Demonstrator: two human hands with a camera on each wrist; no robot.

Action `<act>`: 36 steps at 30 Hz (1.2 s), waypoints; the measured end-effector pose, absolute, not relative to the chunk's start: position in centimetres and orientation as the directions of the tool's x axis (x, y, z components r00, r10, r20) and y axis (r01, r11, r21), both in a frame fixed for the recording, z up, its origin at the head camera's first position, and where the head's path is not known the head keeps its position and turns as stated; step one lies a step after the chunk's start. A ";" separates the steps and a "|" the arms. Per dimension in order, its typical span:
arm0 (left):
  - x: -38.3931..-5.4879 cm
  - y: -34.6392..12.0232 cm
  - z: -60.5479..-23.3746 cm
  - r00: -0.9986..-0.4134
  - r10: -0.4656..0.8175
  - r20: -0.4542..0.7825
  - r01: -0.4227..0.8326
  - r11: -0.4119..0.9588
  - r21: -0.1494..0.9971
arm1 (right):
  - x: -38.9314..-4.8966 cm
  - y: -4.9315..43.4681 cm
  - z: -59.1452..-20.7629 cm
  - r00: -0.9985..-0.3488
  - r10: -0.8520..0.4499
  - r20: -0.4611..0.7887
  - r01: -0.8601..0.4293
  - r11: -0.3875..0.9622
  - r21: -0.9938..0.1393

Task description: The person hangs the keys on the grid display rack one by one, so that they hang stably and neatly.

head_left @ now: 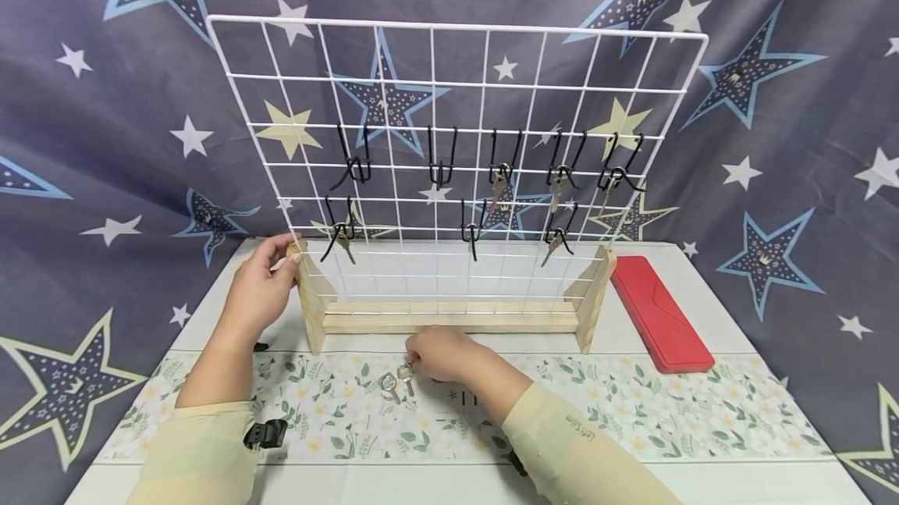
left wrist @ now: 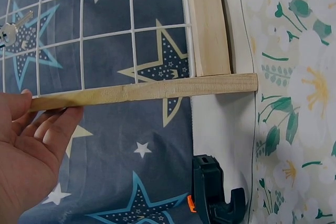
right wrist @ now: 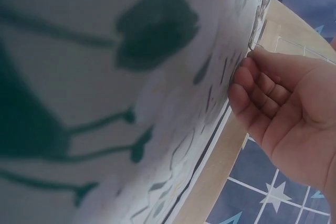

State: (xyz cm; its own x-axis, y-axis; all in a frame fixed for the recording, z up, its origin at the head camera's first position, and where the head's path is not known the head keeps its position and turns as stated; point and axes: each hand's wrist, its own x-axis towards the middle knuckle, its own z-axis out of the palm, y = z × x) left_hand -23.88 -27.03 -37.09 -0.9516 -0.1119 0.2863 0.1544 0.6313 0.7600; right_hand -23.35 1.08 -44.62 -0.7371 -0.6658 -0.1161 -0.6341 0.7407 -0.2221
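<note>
My left hand (head_left: 261, 286) grips the left wooden end piece (left wrist: 142, 91) of a stand holding a white wire grid (head_left: 433, 82), thumb on one face and fingers on the other. On the floral cloth before the stand lie two keys, one (head_left: 389, 385) beside another (head_left: 406, 377). My right hand (head_left: 442, 354) is low at the cloth, fingers curled, its fingertips pinching at the edge of the nearer key. Black hooks (head_left: 440, 165) hang on the grid in two rows. Keys (head_left: 499, 185) hang from the three right upper hooks and from the outer lower hooks.
A red case (head_left: 662, 314) lies right of the stand. The stand's wooden base bar (head_left: 449, 323) runs just behind my right hand. A dark clamp (left wrist: 214, 190) with an orange part sits by the table's left side. Star-patterned curtain (head_left: 744, 177) surrounds the table.
</note>
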 end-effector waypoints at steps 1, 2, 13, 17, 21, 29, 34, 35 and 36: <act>-23.9 -27.1 -37.1 -0.952 -0.113 0.286 0.153 0.632 0.760 | -23.3 1.1 -44.6 -0.737 -0.666 -0.115 -0.634 0.741 -0.221; -23.9 -27.1 -37.1 -0.951 -0.113 0.287 0.153 0.632 0.759 | -23.3 1.0 -44.7 -0.737 -0.667 -0.112 -0.636 0.740 -0.218; -23.8 -26.9 -37.0 -0.952 -0.119 0.282 0.148 0.626 0.765 | -23.4 1.6 -44.0 -0.717 -0.687 -0.119 -0.655 0.722 -0.224; -23.8 -27.0 -37.0 -0.953 -0.115 0.280 0.151 0.622 0.768 | -23.3 2.0 -43.4 -0.696 -0.707 -0.126 -0.668 0.701 -0.248; -23.7 -27.0 -37.0 -0.953 -0.115 0.279 0.150 0.622 0.769 | -23.0 2.3 -42.5 -0.670 -0.735 -0.104 -0.686 0.666 -0.294; -23.8 -27.0 -37.1 -0.952 -0.118 0.283 0.151 0.623 0.767 | -22.4 2.7 -40.5 -0.657 -0.754 0.006 -0.701 0.608 -0.372; -23.8 -27.0 -37.1 -0.951 -0.115 0.288 0.155 0.629 0.762 | -22.0 3.0 -39.1 -0.676 -0.735 0.052 -0.682 0.597 -0.421; -23.8 -27.0 -37.0 -0.951 -0.115 0.288 0.154 0.630 0.761 | -22.0 3.1 -38.8 -0.676 -0.734 0.065 -0.683 0.592 -0.429; -23.8 -27.0 -37.0 -0.951 -0.116 0.287 0.154 0.629 0.762 | -21.9 3.1 -38.6 -0.678 -0.731 0.079 -0.684 0.587 -0.434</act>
State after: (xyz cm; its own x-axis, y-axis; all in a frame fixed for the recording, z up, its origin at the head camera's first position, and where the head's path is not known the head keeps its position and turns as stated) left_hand -23.75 -26.97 -37.04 -0.9508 -0.1158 0.2873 0.1537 0.6287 0.7623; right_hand -21.88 3.09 -38.57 -0.6776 -0.7311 0.0793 -0.6838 0.5868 -0.4337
